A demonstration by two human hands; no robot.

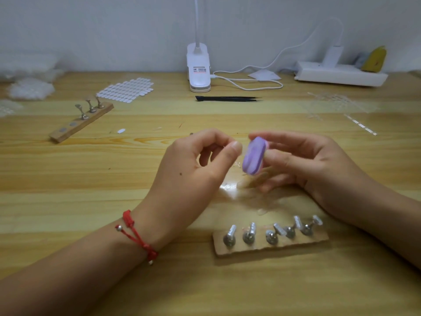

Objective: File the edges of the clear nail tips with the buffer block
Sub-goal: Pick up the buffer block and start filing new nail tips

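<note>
The left hand (200,160) has its thumb and forefinger closed in a narrow pinch. Only a faint sliver of what looks like a clear nail tip (227,145) shows between them, and the other fingers are curled under. A red cord bracelet (136,233) sits on that wrist.

The right hand (307,165) holds the purple buffer block (254,156) between thumb and fingers. The block stands nearly upright, just beside the left thumb tip, and both hands are raised over the wooden counter (68,179).

Under the block, loose clear tips (245,183) lie on the counter. Nearer the person than the right hand is a wooden holder (271,245) carrying five metal stands.

Well beyond the left hand lies a second wooden holder (82,119) with three stands, and past it a sheet of white nail tips (127,90). Beyond both hands lie black tweezers (227,98), and behind them stands a white clip lamp (198,67). A white power strip (339,73) sits far beyond the right hand.
</note>
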